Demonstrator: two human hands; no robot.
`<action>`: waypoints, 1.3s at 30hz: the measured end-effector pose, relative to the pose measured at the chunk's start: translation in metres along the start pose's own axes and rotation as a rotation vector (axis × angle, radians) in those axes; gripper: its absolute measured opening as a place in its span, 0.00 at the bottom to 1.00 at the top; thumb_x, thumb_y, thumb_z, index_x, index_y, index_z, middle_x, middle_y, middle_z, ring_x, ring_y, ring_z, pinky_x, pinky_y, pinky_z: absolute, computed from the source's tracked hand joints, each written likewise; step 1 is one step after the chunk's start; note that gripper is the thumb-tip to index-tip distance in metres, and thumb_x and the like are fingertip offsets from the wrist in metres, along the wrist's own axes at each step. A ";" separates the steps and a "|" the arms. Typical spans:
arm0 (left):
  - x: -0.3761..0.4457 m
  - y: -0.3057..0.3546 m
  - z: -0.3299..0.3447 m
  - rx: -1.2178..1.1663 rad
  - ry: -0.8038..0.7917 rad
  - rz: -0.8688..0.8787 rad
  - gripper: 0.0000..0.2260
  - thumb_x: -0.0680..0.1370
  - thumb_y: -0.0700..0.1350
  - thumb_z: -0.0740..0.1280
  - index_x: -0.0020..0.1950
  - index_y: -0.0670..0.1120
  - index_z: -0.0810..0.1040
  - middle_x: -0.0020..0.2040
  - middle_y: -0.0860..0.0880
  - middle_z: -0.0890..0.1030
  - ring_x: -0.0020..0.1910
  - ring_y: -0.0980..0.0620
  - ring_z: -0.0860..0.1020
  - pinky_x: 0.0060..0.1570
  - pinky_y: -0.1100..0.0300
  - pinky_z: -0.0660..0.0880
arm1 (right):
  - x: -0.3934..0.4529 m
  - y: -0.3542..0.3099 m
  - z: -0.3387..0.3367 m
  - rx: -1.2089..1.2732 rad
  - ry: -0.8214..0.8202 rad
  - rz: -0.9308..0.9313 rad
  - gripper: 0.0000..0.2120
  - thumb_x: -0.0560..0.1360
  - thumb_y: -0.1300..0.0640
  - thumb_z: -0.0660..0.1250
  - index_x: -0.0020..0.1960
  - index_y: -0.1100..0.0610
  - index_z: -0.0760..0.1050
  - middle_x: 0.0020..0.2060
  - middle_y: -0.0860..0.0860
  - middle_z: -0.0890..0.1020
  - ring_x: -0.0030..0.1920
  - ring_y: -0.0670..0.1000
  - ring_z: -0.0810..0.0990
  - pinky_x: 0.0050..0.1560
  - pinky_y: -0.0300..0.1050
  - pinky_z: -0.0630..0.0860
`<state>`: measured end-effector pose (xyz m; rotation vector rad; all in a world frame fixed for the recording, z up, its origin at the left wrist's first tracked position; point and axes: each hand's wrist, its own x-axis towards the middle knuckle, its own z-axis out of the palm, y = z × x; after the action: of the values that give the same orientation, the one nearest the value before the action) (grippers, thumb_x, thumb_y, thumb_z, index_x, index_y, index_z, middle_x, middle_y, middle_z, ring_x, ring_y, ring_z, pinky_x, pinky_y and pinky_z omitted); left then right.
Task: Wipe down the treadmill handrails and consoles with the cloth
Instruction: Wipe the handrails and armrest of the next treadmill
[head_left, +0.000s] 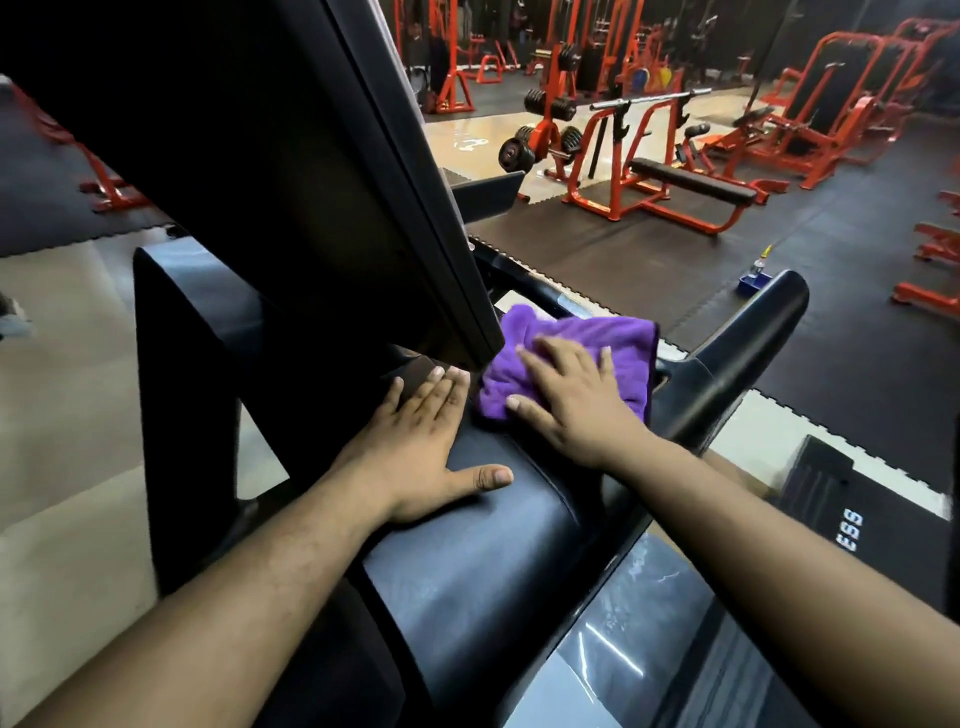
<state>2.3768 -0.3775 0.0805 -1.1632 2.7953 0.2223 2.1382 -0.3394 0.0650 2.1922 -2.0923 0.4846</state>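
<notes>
A purple cloth (608, 338) lies bunched on the black treadmill console ledge (483, 551), just below the tilted dark console screen (291, 171). My right hand (571, 400) presses flat on the cloth with fingers spread. Left of the cloth, my left hand (415, 441) rests flat on the ledge, fingers together and thumb out, holding nothing. A black handrail (748, 343) juts up to the right of the cloth. A second treadmill upright (176, 364) stands at the left.
Orange weight benches (670, 182) and racks with dumbbells (550, 104) fill the gym floor behind. A small blue tray with a bottle (756, 278) sits on the black mat past the handrail. The treadmill belt deck (852, 519) lies at lower right.
</notes>
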 end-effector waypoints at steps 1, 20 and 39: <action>-0.001 0.001 -0.001 0.003 -0.003 -0.001 0.57 0.65 0.82 0.40 0.82 0.46 0.30 0.83 0.50 0.33 0.80 0.55 0.31 0.79 0.47 0.33 | -0.001 -0.003 0.004 -0.042 -0.093 -0.015 0.40 0.75 0.29 0.42 0.78 0.50 0.66 0.77 0.53 0.65 0.78 0.55 0.61 0.77 0.69 0.48; -0.013 0.008 -0.002 -0.009 -0.008 -0.071 0.54 0.68 0.81 0.43 0.83 0.48 0.33 0.84 0.52 0.36 0.81 0.57 0.33 0.80 0.49 0.35 | 0.030 -0.007 -0.023 -0.497 -0.466 -0.158 0.26 0.83 0.40 0.50 0.55 0.54 0.81 0.59 0.53 0.82 0.65 0.53 0.73 0.65 0.56 0.58; 0.008 0.018 0.000 0.027 0.019 -0.110 0.56 0.67 0.82 0.43 0.83 0.48 0.34 0.84 0.52 0.36 0.81 0.56 0.34 0.80 0.44 0.34 | 0.051 0.002 0.005 -0.059 -0.273 0.125 0.37 0.80 0.32 0.54 0.83 0.41 0.44 0.84 0.48 0.45 0.83 0.56 0.47 0.77 0.65 0.52</action>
<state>2.3584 -0.3707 0.0814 -1.3142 2.7311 0.1637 2.1380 -0.3903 0.0743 2.2124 -2.3536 0.1340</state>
